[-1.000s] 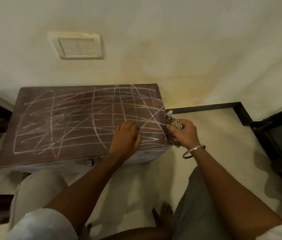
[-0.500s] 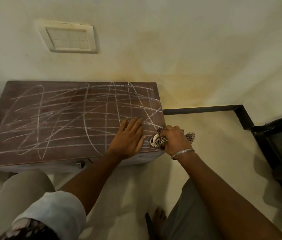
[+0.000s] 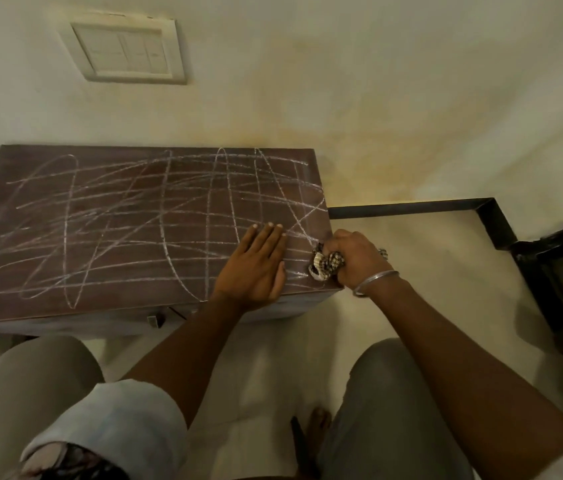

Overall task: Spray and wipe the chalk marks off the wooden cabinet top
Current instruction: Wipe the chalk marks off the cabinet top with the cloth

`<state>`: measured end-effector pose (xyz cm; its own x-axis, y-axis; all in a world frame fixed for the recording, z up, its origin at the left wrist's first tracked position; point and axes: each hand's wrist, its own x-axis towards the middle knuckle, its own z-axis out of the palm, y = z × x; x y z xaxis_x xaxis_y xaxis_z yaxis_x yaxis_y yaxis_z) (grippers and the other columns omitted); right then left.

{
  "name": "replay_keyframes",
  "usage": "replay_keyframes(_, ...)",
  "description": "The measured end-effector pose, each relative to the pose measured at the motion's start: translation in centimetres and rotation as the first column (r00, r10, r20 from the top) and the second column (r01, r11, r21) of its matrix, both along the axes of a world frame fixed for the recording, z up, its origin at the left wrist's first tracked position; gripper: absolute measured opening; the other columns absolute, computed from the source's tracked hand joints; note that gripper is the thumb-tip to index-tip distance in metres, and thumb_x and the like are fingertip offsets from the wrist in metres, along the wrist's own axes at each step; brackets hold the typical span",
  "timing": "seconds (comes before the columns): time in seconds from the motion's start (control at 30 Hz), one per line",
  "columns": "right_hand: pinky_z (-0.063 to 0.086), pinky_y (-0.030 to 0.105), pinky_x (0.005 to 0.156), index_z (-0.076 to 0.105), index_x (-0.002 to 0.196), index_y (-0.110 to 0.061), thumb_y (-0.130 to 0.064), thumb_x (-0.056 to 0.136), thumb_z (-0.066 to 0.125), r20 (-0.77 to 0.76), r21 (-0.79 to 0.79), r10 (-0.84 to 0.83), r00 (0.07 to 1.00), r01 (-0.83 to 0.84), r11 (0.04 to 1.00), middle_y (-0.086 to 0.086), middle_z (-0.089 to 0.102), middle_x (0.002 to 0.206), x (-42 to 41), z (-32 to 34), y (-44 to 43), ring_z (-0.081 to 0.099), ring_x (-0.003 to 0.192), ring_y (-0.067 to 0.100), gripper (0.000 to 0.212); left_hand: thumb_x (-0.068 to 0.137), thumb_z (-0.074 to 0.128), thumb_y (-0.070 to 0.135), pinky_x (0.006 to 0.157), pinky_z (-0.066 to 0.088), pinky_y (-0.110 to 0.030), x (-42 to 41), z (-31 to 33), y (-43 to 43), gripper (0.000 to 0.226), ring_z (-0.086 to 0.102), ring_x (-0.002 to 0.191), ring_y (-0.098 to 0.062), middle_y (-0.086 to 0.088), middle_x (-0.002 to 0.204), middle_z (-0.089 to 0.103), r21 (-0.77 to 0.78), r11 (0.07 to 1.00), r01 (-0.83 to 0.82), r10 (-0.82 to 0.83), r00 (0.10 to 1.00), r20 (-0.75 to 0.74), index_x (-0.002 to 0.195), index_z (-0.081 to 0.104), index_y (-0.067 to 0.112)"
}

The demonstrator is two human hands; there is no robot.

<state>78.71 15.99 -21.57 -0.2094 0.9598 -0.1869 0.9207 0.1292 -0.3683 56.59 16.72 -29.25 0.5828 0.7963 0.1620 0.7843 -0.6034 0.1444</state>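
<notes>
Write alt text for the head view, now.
A person's right hand presses a bunched cloth on the right end of a dark wooden cabinet top covered in chalk marks. The left hand lies flat beside it; a switch plate is on the wall.

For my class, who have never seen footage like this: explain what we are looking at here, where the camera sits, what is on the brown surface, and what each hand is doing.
There is no machine here: a person works with two bare hands. The single wide-angle camera is worn on the person's head and looks forward and down, so you see their own arms, knees and a foot below. In front stands a dark wooden cabinet top against a pale wall with a switch plate. White chalk marks, crossing lines and loops, cover almost the whole top. The left hand lies flat and open on the wood, holding nothing. The right hand, with a metal bangle at the wrist, is closed around a bunched checked cloth pressed near the right front corner. No spray bottle is visible.
</notes>
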Motion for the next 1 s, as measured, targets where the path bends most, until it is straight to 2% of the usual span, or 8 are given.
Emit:
replay_keyframes(0.2, 0.046, 0.039, 0.081, 0.071, 0.105, -0.010, 0.005, 0.066, 0.072, 0.067, 0.073, 0.003, 0.998, -0.008, 0.997, 0.012, 0.061, 0.109, -0.4, -0.5, -0.6, 0.052, 0.097, 0.036, 0.041, 0.099, 0.025, 0.035, 0.122, 0.021, -0.051, 0.0, 0.1, 0.1, 0.063, 0.038, 0.144, -0.034, -0.021, 0.153, 0.043, -0.013, 1.000, -0.009, 0.009, 1.000, 0.028, 0.146, 0.046, -0.001)
replay_keyframes(0.3, 0.045, 0.039, 0.087, 0.067, 0.114, -0.011, -0.030, 0.073, 0.075, 0.064, 0.062, 0.070, 0.995, -0.074, 0.995, 0.009, 0.058, 0.114, 0.4, -1.2, -2.4, 0.051, 0.100, 0.031, 0.046, 0.098, 0.027, 0.035, 0.121, 0.023, -0.051, 0.0, 0.2, 0.1, 0.062, 0.039, 0.143, -0.034, -0.020, 0.152, 0.045, -0.015, 1.000, -0.019, 0.020, 0.999, 0.041, 0.145, 0.048, 0.000)
replay_keyframes(0.4, 0.040, 0.032, 0.085, 0.069, 0.112, -0.015, -0.066, 0.074, 0.057, 0.047, 0.015, 0.058, 0.997, -0.059, 0.998, 0.004, 0.057, 0.110, 0.7, -1.9, -2.1, 0.050, 0.097, 0.024, 0.064, 0.099, 0.027, 0.036, 0.121, 0.024, -0.053, -0.1, 0.1, 0.1, 0.062, 0.039, 0.144, -0.034, -0.020, 0.152, 0.045, -0.011, 1.000, -0.027, 0.028, 0.998, 0.049, 0.145, 0.047, 0.000)
replay_keyframes(0.47, 0.040, 0.031, 0.082, 0.072, 0.103, -0.014, -0.062, 0.078, 0.058, -0.006, 0.030, 0.021, 1.000, -0.021, 0.999, 0.004, 0.060, 0.105, 0.8, -2.1, -1.3, 0.052, 0.094, 0.025, 0.056, 0.099, 0.027, 0.036, 0.121, 0.025, -0.053, -0.1, 0.2, 0.1, 0.062, 0.040, 0.143, -0.034, -0.020, 0.151, 0.046, -0.008, 1.000, -0.029, 0.029, 0.998, 0.051, 0.145, 0.048, 0.000)
replay_keyframes(0.57, 0.039, 0.031, 0.078, 0.070, 0.098, -0.014, -0.030, 0.080, 0.074, -0.050, 0.083, -0.009, 0.999, 0.013, 0.996, 0.008, 0.060, 0.101, 0.6, -2.1, -0.6, 0.054, 0.092, 0.031, 0.025, 0.099, 0.026, 0.036, 0.121, 0.024, -0.053, 0.0, 0.2, 0.0, 0.062, 0.040, 0.143, -0.035, -0.020, 0.151, 0.047, -0.004, 1.000, -0.031, 0.031, 0.998, 0.051, 0.144, 0.049, 0.001)
replay_keyframes(0.63, 0.039, 0.032, 0.073, 0.062, 0.103, -0.020, -0.021, 0.080, 0.073, -0.060, 0.110, -0.024, 0.998, 0.030, 0.993, 0.005, 0.059, 0.100, 0.0, -1.9, -0.4, 0.053, 0.089, 0.030, 0.026, 0.100, 0.026, 0.037, 0.122, 0.023, -0.052, 0.0, 0.1, 0.0, 0.062, 0.040, 0.143, -0.035, -0.020, 0.151, 0.047, -0.004, 0.999, -0.033, 0.033, 0.998, 0.049, 0.144, 0.049, 0.001)
replay_keyframes(0.8, 0.041, 0.033, 0.065, 0.055, 0.097, -0.024, -0.025, 0.084, 0.064, 0.000, 0.205, -0.128, 0.992, 0.125, 0.971, 0.000, 0.057, 0.098, -1.5, -1.9, 0.7, 0.053, 0.087, 0.026, 0.016, 0.100, 0.027, 0.037, 0.122, 0.023, -0.052, -0.1, -0.1, 0.1, 0.061, 0.040, 0.143, -0.034, -0.020, 0.151, 0.047, 0.008, 1.000, -0.028, 0.028, 0.998, 0.064, 0.144, 0.049, 0.001)
replay_keyframes(1.0, 0.039, 0.031, 0.072, 0.068, 0.084, -0.029, -0.019, 0.077, 0.077, -0.059, 0.079, -0.044, 0.997, 0.049, 0.996, -0.012, 0.050, 0.090, -0.3, -1.9, 0.3, 0.051, 0.090, 0.023, 0.016, 0.100, 0.027, 0.041, 0.123, 0.017, -0.054, 0.0, 0.0, 0.3, 0.064, 0.031, 0.148, -0.031, -0.018, 0.156, 0.039, -0.025, 0.999, -0.026, 0.027, 0.999, 0.046, 0.149, 0.043, 0.002)
